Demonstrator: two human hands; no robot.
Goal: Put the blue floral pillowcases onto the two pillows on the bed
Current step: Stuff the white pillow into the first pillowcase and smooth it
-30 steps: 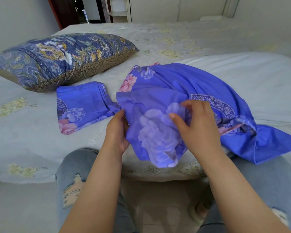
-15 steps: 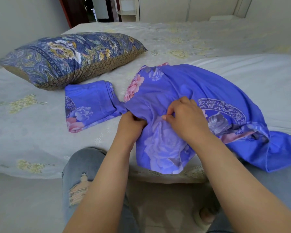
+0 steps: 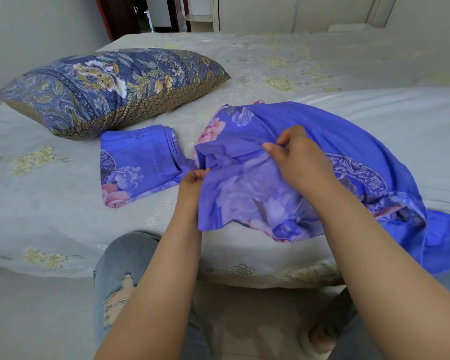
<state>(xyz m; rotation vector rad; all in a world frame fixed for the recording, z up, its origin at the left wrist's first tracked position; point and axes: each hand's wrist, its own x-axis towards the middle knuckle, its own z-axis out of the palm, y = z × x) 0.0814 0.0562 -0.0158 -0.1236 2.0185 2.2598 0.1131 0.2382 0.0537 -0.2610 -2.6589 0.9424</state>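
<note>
The left hand pinches the near edge of a blue floral pillowcase, and the right hand grips a fold of the same cloth just beside it, thumb and fingers curled on the fabric. That pillowcase lies bunched at the near edge of the bed, part of it hanging over the side. Left of it, touching, lies a second pillowcase, folded flat, and beyond that a patterned pillow on the bedspread.
</note>
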